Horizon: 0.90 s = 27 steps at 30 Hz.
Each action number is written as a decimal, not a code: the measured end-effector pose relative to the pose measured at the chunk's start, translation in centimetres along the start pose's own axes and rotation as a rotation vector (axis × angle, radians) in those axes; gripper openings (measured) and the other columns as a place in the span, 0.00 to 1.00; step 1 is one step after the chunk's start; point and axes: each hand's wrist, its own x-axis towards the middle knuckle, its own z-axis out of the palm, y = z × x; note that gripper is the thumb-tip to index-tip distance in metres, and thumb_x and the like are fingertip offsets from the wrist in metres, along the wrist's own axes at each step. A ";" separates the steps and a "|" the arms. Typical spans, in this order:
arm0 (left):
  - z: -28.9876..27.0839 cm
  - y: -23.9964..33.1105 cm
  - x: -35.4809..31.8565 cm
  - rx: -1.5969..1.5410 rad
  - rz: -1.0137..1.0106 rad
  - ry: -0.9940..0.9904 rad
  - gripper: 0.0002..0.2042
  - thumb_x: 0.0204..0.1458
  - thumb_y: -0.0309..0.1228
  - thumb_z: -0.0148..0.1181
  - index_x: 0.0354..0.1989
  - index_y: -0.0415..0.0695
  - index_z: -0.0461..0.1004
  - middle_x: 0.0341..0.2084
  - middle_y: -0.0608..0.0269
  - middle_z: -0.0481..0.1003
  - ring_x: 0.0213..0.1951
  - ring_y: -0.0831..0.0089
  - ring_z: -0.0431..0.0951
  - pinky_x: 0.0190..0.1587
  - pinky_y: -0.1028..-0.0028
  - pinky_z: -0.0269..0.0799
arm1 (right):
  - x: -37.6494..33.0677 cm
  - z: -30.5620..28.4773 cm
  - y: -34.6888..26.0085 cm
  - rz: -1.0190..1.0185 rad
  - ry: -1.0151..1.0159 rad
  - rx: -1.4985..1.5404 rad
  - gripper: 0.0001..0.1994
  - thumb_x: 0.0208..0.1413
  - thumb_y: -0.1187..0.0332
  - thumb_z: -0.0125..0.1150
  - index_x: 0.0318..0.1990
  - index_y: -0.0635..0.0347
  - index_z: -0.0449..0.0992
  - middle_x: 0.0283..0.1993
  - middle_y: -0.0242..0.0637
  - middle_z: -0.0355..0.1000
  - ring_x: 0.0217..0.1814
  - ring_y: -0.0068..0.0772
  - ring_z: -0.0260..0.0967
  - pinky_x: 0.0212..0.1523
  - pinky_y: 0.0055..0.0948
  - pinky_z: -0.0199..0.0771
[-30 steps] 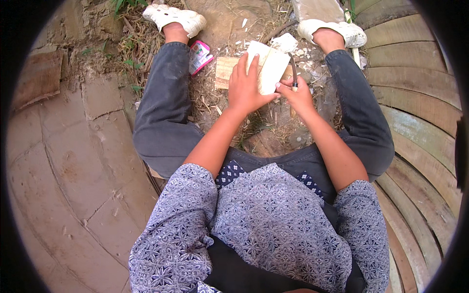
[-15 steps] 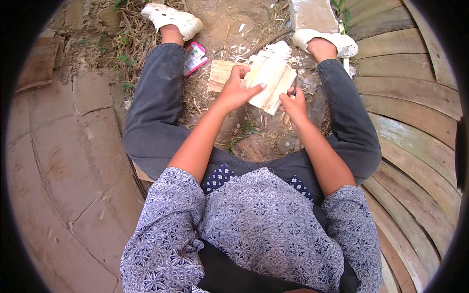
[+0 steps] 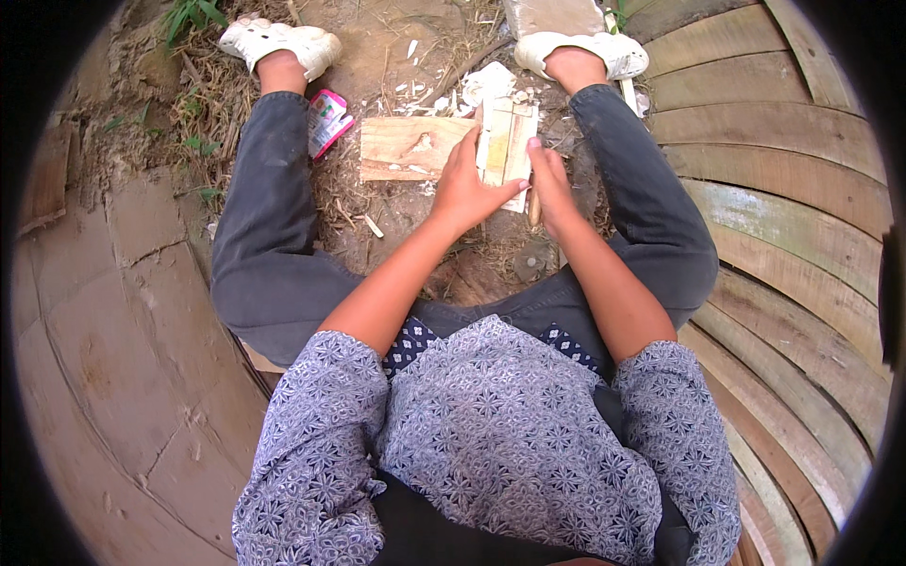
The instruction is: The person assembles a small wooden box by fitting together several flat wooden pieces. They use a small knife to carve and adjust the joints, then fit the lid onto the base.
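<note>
Nearest, below both hands, the torso is covered by a patterned shirt [image 3: 510, 434]. From its sleeves the bare left forearm [image 3: 396, 269] and right forearm [image 3: 618, 278] are stretched forward and angled inward, so that the hands are brought close together but kept apart.

The left hand [image 3: 461, 193] is held with its fingers pointed away and its thumb spread to the right; a pale wooden piece [image 3: 505, 141] is clamped between them, the thumb being laid across its near part. The right hand [image 3: 553, 187] is curled around a tan wooden handle [image 3: 534, 209], whose near end is seen below the palm; its thumb is pointed away, at the piece's right edge. What is joined to the handle is hidden.

Just left of the left hand's fingers, a light brown board [image 3: 406, 146] is laid on the ground, its right end reaching the pale piece. Farther left, a pink-edged packet [image 3: 327, 121] is seen beside the trouser leg [image 3: 274, 189]. Beyond the hands, a white lump [image 3: 489, 83] is surrounded by scattered chips [image 3: 408, 90].
</note>
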 end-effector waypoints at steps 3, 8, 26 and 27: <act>-1.1 -0.2 -0.1 0.078 0.032 0.008 0.47 0.42 0.44 0.75 0.66 0.32 0.55 0.58 0.41 0.67 0.59 0.52 0.70 0.63 0.62 0.64 | -0.1 0.2 -0.1 0.048 -0.086 -0.092 0.29 0.58 0.41 0.60 0.47 0.62 0.66 0.38 0.37 0.69 0.34 0.23 0.69 0.29 0.24 0.70; -2.3 -2.8 1.1 -0.325 -0.078 -0.056 0.34 0.55 0.40 0.65 0.66 0.36 0.58 0.58 0.41 0.67 0.57 0.56 0.72 0.58 0.63 0.69 | -0.1 1.3 -0.5 0.027 -0.037 -0.206 0.29 0.55 0.42 0.64 0.42 0.62 0.68 0.30 0.37 0.73 0.31 0.25 0.71 0.32 0.27 0.71; -2.9 -2.9 1.0 -0.403 -0.124 -0.146 0.33 0.61 0.32 0.59 0.72 0.37 0.52 0.56 0.53 0.70 0.50 0.72 0.75 0.51 0.73 0.73 | 0.6 2.0 0.4 -0.235 0.064 -0.311 0.31 0.52 0.42 0.67 0.40 0.66 0.69 0.35 0.46 0.75 0.35 0.34 0.75 0.37 0.31 0.74; -2.7 -2.9 1.1 -0.399 -0.120 -0.141 0.33 0.61 0.32 0.59 0.72 0.37 0.52 0.55 0.53 0.70 0.50 0.72 0.75 0.51 0.73 0.73 | 0.8 1.9 0.6 -0.243 0.069 -0.309 0.31 0.52 0.42 0.67 0.40 0.66 0.69 0.35 0.46 0.76 0.35 0.34 0.75 0.37 0.31 0.74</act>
